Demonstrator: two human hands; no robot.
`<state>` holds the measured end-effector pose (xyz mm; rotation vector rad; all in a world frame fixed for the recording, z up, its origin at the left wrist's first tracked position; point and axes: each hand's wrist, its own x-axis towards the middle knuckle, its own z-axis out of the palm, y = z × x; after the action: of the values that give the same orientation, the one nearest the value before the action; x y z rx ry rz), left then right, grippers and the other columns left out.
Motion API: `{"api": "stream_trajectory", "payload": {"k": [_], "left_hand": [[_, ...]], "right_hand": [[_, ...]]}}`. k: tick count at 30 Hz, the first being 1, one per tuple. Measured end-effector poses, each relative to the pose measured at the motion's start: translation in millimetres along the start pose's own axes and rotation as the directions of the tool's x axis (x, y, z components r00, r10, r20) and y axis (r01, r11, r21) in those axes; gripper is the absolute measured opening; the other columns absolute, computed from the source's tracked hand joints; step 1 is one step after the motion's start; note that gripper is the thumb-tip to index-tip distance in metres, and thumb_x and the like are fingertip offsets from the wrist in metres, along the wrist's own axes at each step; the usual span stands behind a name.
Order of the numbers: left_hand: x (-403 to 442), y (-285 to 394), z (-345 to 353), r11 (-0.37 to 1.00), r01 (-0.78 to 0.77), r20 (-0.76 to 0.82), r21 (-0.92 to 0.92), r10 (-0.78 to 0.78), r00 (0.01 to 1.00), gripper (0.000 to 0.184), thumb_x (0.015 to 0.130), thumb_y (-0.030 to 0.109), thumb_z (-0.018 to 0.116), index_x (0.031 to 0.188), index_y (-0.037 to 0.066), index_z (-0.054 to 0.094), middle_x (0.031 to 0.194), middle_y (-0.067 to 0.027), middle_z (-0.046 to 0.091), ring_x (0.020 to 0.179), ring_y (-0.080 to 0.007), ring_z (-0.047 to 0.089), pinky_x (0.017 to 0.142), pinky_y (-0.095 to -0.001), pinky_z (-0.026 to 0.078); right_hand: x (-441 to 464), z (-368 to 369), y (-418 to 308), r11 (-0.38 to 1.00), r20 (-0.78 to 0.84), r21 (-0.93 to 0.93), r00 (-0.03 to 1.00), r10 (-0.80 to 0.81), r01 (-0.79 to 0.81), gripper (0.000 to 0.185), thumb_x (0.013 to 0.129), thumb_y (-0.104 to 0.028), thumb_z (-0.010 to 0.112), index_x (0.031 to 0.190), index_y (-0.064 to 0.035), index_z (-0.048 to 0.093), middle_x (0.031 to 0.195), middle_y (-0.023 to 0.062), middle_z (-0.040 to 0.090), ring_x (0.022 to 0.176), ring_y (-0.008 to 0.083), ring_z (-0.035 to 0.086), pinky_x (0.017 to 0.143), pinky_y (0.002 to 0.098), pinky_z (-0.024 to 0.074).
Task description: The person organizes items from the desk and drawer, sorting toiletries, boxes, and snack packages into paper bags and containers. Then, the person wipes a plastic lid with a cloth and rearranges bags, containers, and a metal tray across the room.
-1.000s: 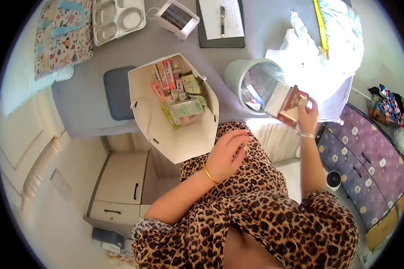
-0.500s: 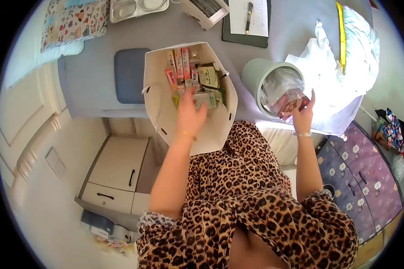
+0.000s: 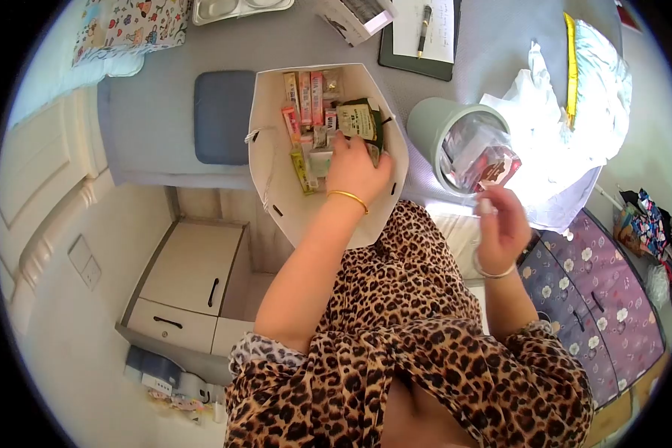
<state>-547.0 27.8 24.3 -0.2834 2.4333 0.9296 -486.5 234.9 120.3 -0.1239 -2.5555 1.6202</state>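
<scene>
A white paper bag [image 3: 351,224] stands open in front of me, with several small packets inside. My left hand [image 3: 357,170] reaches into it, fingers apart over the packets beside a green packet [image 3: 357,121]. Slim pink boxes [image 3: 317,97] lie at the bag's far side, and a yellow-green stick packet [image 3: 300,170] rests left of my fingers. To the right, a pale green bin [image 3: 425,123] leans toward me; a dark red package [image 3: 498,168] and clear plastic show at its mouth. My right hand [image 3: 504,224] is just below the bin, fingers loosely bent, holding nothing visible.
A blue-grey mat [image 3: 224,119] lies left of the bag. At the back are a metal tray [image 3: 235,7], a box [image 3: 355,19] and a clipboard [image 3: 418,66] with paper and a pen [image 3: 424,31]. White plastic [image 3: 530,104] spreads right of the bin.
My right hand has let go of the dark red package, which now sits in the bin's mouth, and has drawn back toward me. My left hand has shifted right within the bag.
</scene>
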Motion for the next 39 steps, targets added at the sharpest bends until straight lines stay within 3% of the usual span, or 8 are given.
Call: {"api": "stream_trajectory", "payload": {"k": [4, 12, 18, 20, 26, 29, 34, 39], "left_hand": [[-3.1, -33.9, -13.1, 0.948, -0.049, 0.021, -0.315, 0.058, 0.998, 0.039, 0.082, 0.023, 0.054, 0.101, -0.010, 0.057, 0.123, -0.0284, 0.047, 0.107, -0.0348, 0.055, 0.089, -0.0372, 0.045], [-102.0, -57.2, -173.4, 0.152, 0.118, 0.125, -0.981, 0.039, 0.991, 0.047, 0.069, 0.004, 0.056, 0.114, -0.009, 0.053, 0.107, -0.0174, 0.062, 0.097, -0.0235, 0.061, 0.086, -0.0328, 0.047], [-88.2, -87.2, -200.4, -0.336, 0.023, -0.007, -0.942, 0.086, 0.996, 0.061, 0.080, 0.024, 0.050, 0.129, -0.009, 0.037, 0.125, -0.0188, 0.052, 0.110, -0.0296, 0.054, 0.091, -0.0382, 0.045], [-89.5, -53.8, -202.1, -0.339, 0.094, -0.007, -0.936, 0.287, 0.958, 0.069, 0.084, 0.031, 0.052, 0.137, -0.004, 0.026, 0.130, -0.0148, 0.047, 0.112, -0.0281, 0.052, 0.091, -0.0396, 0.044], [-93.2, -66.9, -146.7, 0.428, -0.100, -0.175, -0.898, -0.141, 0.974, 0.084, 0.079, 0.009, 0.069, 0.143, 0.003, 0.015, 0.125, -0.0123, 0.048, 0.109, -0.0253, 0.053, 0.088, -0.0400, 0.047], [-88.2, -107.2, -171.3, 0.349, -0.142, -0.256, -0.926, -0.308, 0.916, 0.079, 0.077, -0.003, 0.066, 0.141, 0.003, 0.020, 0.120, -0.0127, 0.052, 0.103, -0.0215, 0.056, 0.085, -0.0338, 0.049], [-31.0, -192.1, -194.5, 0.598, -0.092, -0.317, -0.796, -0.282, 0.906, 0.074, 0.077, -0.001, 0.067, 0.138, 0.002, 0.025, 0.118, -0.0128, 0.054, 0.102, -0.0207, 0.057, 0.084, -0.0321, 0.049], [41.5, -253.0, -160.8, 0.654, -0.074, -0.209, -0.753, -0.131, 0.969, 0.075, 0.075, -0.001, 0.068, 0.137, 0.000, 0.025, 0.118, -0.0162, 0.054, 0.102, -0.0215, 0.057, 0.085, -0.0305, 0.048]], "right_hand": [[12.1, 36.2, -25.7, 0.997, 0.113, 0.073, 0.993, -0.045, 0.037, 0.014, 0.079, 0.005, 0.058, 0.093, 0.0027, 0.062, 0.078, 0.0101, 0.061, 0.065, 0.0152, 0.056, 0.061, 0.0239, 0.0437], [70.3, 87.7, -56.1, 0.954, 0.431, 0.236, 0.860, -0.275, 0.187, 0.041, 0.078, -0.016, 0.069, 0.113, -0.0008, 0.056, 0.110, 0.0108, 0.057, 0.093, 0.0185, 0.056, 0.082, 0.0308, 0.0449], [85.3, 128.7, -52.2, 0.788, 0.890, 0.274, 0.455, 0.009, -0.551, 0.042, 0.078, -0.024, 0.072, 0.111, 0.0002, 0.059, 0.101, 0.0048, 0.064, 0.091, 0.0111, 0.057, 0.082, 0.0273, 0.0458], [72.6, 136.9, -55.4, 0.674, 0.793, 0.359, 0.592, 0.146, -0.646, 0.039, 0.080, -0.024, 0.071, 0.108, 0.0009, 0.060, 0.096, 0.0041, 0.065, 0.087, 0.0099, 0.057, 0.081, 0.0262, 0.0458], [39.9, 168.1, -61.5, 0.641, 0.564, 0.526, 0.794, 0.228, -0.558, 0.034, 0.090, -0.023, 0.058, 0.113, 0.0008, 0.054, 0.100, 0.0081, 0.061, 0.084, 0.0102, 0.059, 0.076, 0.0253, 0.0483], [54.1, 150.7, -43.9, 0.599, 0.486, 0.511, 0.782, 0.391, -0.617, 0.032, 0.091, -0.023, 0.055, 0.110, 0.0020, 0.053, 0.094, 0.0081, 0.060, 0.082, 0.0160, 0.061, 0.073, 0.0267, 0.0505], [43.0, 157.9, -5.9, 0.947, 0.476, -0.252, 0.827, 0.301, -0.199, 0.040, 0.082, -0.022, 0.062, 0.112, 0.0024, 0.052, 0.105, 0.0159, 0.059, 0.094, 0.0246, 0.060, 0.082, 0.0336, 0.0494], [31.6, 245.4, 19.5, 0.530, 0.648, -0.747, 0.622, 0.441, 0.402, 0.049, 0.071, -0.022, 0.070, 0.112, -0.0013, 0.052, 0.114, 0.0161, 0.055, 0.106, 0.0285, 0.054, 0.089, 0.0381, 0.0439]]}}
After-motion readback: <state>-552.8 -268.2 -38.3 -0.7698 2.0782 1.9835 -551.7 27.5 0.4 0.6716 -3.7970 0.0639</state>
